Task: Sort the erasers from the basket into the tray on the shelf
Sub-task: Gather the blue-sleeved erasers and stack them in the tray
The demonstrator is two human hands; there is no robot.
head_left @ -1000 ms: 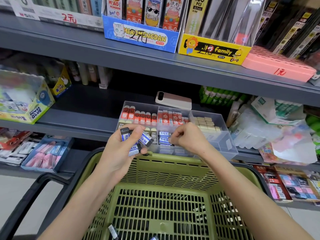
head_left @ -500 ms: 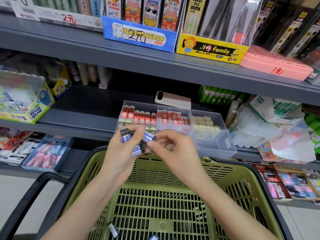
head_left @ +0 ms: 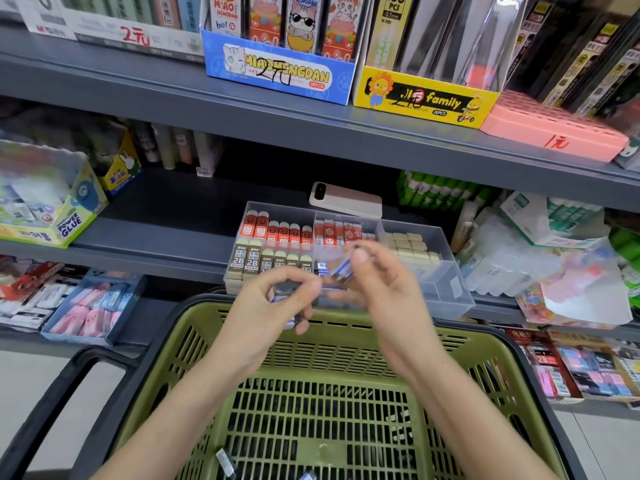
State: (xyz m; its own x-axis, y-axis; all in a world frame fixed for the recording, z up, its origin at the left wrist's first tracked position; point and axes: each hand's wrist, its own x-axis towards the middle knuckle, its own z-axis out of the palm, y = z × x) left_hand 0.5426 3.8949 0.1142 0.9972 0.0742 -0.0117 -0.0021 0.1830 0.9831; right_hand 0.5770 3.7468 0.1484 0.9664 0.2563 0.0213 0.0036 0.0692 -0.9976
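- Nearest me, below both wrists, I see the green basket [head_left: 346, 348]; a few loose erasers [head_left: 225, 460] lie on its floor, under my left forearm.
- My left hand [head_left: 273, 306] is above the basket's far rim, fingers curled round a small bunch of blue-sleeved erasers [head_left: 284, 294], which are blurred.
- Just beside it, my right hand [head_left: 377, 282] pinches one blue-and-white eraser [head_left: 343, 270] between thumb and fingers; the two hands are close but not touching.
- Just beyond both hands is the clear tray [head_left: 446, 285] on the shelf [head_left: 156, 237], with brown 2B erasers [head_left: 252, 259] beyond the left hand, red ones [head_left: 277, 230] behind those, and cream ones [head_left: 408, 245] beyond the right.
- Behind the tray lies a phone [head_left: 346, 200].
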